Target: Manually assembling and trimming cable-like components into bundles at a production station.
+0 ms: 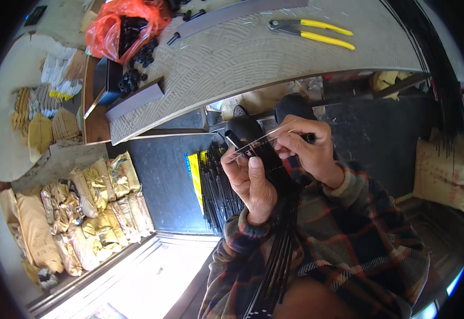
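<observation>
My left hand (256, 189) is closed, thumb up, around a short black tube-like piece (234, 140) at the fingertips. My right hand (309, 146) is at its right, thumb and forefinger pinched on thin pale strands (264, 139) that stretch across to the left fingertips. A dark round end (310, 138) pokes out between the right fingers; what it belongs to is hidden. Below both hands, a bundle of long black rods (279, 255) lies down my lap over the plaid clothing. More black rods (218, 186) lie on a yellow sheet (195, 175) beside my left hand.
Ahead is a worktable (210, 80) with yellow-handled pincers (311, 33), a red plastic bag (123, 32) of black parts, and grey metal strips (136, 101). Long black strands (444, 80) hang at the right. Wrapped packages (93, 212) lie at the left, a paper sack (442, 175) at the right.
</observation>
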`<state>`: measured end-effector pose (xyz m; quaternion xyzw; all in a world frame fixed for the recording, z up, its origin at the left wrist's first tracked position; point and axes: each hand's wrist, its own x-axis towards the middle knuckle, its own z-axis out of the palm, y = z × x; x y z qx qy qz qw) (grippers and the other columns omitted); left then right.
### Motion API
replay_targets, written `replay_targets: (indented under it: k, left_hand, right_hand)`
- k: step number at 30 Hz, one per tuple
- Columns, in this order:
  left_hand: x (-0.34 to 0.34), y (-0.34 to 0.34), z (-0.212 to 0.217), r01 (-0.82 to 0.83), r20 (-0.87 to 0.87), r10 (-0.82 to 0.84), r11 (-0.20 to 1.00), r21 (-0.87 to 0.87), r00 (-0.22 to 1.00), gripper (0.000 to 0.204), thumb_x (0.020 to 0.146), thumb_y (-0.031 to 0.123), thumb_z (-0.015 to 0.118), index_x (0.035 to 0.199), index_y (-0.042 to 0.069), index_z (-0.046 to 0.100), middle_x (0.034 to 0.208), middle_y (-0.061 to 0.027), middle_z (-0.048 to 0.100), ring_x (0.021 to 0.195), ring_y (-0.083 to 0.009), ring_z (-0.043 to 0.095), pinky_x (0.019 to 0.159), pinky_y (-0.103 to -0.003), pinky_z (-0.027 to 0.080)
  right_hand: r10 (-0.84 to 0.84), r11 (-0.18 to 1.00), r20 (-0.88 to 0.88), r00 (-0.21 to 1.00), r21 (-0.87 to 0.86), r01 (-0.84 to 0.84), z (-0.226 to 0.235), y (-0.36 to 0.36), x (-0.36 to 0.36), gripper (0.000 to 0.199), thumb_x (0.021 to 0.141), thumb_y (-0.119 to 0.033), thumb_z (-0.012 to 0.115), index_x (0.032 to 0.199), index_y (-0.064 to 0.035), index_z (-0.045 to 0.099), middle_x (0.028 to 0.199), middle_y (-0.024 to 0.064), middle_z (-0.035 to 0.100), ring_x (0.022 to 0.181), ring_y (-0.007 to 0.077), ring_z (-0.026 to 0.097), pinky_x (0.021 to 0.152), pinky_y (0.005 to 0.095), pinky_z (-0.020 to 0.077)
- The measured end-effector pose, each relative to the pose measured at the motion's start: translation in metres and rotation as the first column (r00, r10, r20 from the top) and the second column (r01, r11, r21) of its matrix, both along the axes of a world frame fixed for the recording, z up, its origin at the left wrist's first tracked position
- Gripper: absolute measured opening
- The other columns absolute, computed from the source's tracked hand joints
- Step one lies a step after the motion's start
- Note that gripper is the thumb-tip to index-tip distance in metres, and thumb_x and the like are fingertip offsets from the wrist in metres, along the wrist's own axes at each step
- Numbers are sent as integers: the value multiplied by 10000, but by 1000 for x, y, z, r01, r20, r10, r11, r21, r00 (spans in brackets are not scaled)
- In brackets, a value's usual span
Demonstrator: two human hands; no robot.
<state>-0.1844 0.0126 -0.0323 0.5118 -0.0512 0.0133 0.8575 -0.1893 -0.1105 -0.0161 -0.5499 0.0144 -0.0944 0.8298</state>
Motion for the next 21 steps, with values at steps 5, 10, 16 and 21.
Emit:
replay_targets:
  k: [5,10,16,21]
  left_hand:
    - [-2,7,11,23,-25,-26,994,-110,999,299,862,6,512,1137,30,399,1057,-85,528,962,-135,490,898,-289,363]
    - [12,33,16,241,-106,-274,939,-247,956,274,811,-35,565,1045,54,453,1022,-54,523,956,-123,489,880,-283,375]
    - [28,56,19,329,-90,-345,932,-154,934,245,736,-53,650,917,48,521,913,-28,564,825,-111,548,776,-253,445]
    - [31,61,23,283,-71,-288,956,-81,955,294,669,-80,702,901,27,556,887,-35,584,818,-117,563,782,-257,451]
  right_hand:
    - [23,956,191,981,-293,35,-1,18,6,288,692,-118,741,899,45,625,881,72,563,759,112,513,648,223,402]
    - [165,984,71,984,-85,-159,-14,23,11,218,677,-56,740,841,44,638,805,61,572,748,118,503,635,240,395]
    - [193,971,-46,980,-132,-198,7,23,6,121,702,-17,718,781,41,646,732,49,607,679,97,505,612,230,394]
    - [122,970,100,987,-221,-98,5,28,3,145,710,-32,720,809,34,638,760,64,614,683,78,521,601,216,399]
